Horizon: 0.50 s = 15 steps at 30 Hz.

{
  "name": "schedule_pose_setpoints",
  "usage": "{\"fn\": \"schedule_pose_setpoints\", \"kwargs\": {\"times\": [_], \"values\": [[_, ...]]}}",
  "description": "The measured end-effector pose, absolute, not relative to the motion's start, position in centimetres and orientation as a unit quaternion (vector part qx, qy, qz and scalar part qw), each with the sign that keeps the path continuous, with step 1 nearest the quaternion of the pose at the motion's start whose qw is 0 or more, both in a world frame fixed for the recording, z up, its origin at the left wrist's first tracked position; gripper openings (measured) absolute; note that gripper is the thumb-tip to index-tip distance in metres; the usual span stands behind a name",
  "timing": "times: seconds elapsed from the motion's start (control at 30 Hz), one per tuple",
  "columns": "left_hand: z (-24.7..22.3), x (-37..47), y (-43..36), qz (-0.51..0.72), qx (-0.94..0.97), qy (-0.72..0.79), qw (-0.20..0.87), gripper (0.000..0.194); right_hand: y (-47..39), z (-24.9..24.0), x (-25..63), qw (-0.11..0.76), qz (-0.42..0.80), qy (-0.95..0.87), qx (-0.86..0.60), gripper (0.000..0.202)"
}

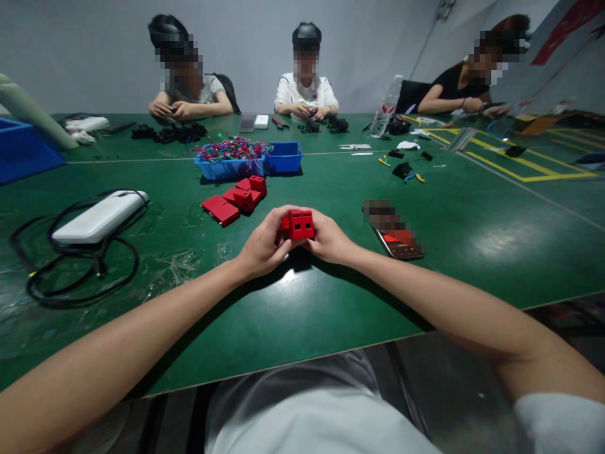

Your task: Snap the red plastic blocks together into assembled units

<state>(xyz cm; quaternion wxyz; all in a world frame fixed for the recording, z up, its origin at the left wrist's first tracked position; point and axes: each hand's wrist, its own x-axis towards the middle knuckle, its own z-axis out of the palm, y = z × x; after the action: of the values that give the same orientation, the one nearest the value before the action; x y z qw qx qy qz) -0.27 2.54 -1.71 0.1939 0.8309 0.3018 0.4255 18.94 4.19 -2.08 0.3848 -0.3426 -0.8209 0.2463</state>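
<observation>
The left hand [265,243] and right hand [331,238] grip with curled fingers a boxy red block [301,219] with two square holes, over the glossy, scuffed green surface [331,309]. Smooth, angular red pieces [243,198] lie at ten o'clock from the block, a flat, dark phone [401,243] at three.

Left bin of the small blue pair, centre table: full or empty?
Full: tangled multicoloured wires heap above the rim of the left bin, hiding its bottom.

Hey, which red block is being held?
The red block showing two dark holes, between the left hand and right hand; the other red blocks lie grouped on the table.
</observation>
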Motion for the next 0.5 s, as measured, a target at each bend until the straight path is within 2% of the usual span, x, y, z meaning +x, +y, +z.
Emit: {"fn": "schedule_pose_setpoints", "kwargs": {"times": [0.23,0.5], "values": [[-1.8,-0.5,4.1,0.496,0.666,0.390,0.397,0.060,3.8,-1.5,18.7,0.356,0.238,-0.833,-0.350,0.028],[-1.3,-0.4,4.4,0.511,0.578,0.357,0.527,0.074,3.8,-1.4,18.8,0.343,0.239,-0.832,-0.364,0.034]]}}
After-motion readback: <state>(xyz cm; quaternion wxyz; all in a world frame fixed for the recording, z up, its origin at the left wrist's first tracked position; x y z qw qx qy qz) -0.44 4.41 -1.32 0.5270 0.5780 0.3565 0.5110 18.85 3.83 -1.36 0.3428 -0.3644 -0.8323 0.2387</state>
